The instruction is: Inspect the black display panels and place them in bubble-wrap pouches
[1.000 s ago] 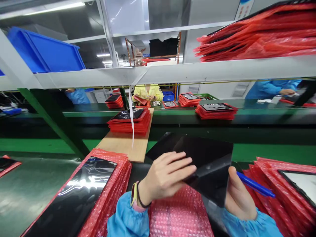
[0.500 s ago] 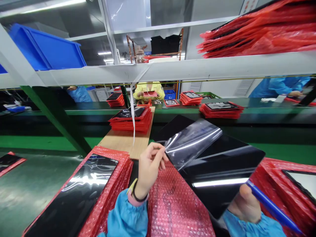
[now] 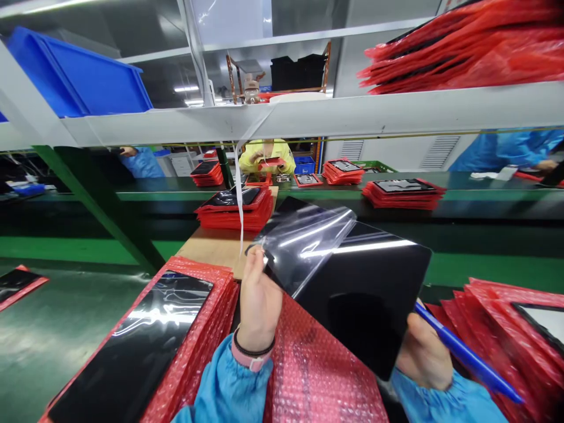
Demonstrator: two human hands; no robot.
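A glossy black screen panel (image 3: 365, 299) is held tilted in front of me. Clear plastic film (image 3: 308, 235) lies loose over its far left part, partly lifted and catching the light. At the panel's left corner, my left hand (image 3: 259, 299) has its fingers closed on the film's edge. The near right edge of the panel is gripped by my right hand (image 3: 425, 352), which also keeps a blue pen-like stick (image 3: 467, 349) tucked in it. Beneath the panel lies a red bubble-wrap bag (image 3: 319, 370).
On the left, a black screen (image 3: 141, 341) tops a pile of red bubble-wrap bags (image 3: 220, 329). More red bags (image 3: 484, 329) are stacked at right. A white shelf bar (image 3: 308, 120) crosses ahead, carrying a blue bin (image 3: 83, 76). Across the line works a person in yellow (image 3: 284, 154).
The panel, film and both hands have shifted left. My left hand has turned more upright with the film's edge, and the reflection on the panel has moved toward its far edge.
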